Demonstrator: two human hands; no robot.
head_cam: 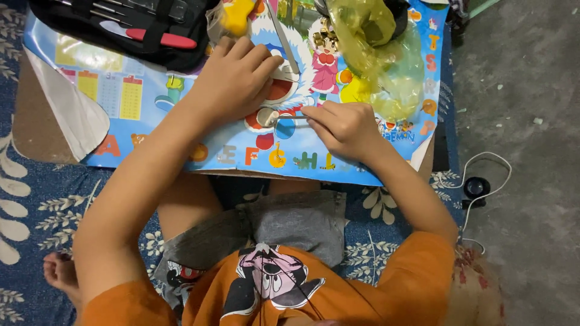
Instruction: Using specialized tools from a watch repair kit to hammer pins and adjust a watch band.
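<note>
My left hand (pixel 235 78) lies knuckles up on a colourful cartoon poster (pixel 254 154) that covers a low table. Its fingers curl over a small pale object (pixel 285 73), and what lies under the palm is hidden. My right hand (pixel 344 127) pinches a thin grey metal tool (pixel 290 118), whose tip points left towards the left hand and lies low over the poster. A narrow metal strip (pixel 283 36) runs from the top edge down to the left fingertips.
A black tool case (pixel 121 24) with a red-handled tool (pixel 162 38) sits at the table's far left. A crumpled yellow plastic bag (pixel 374 54) lies at the far right. On the grey floor to the right are a white cable (pixel 490 158) and a small black round object (pixel 476 187).
</note>
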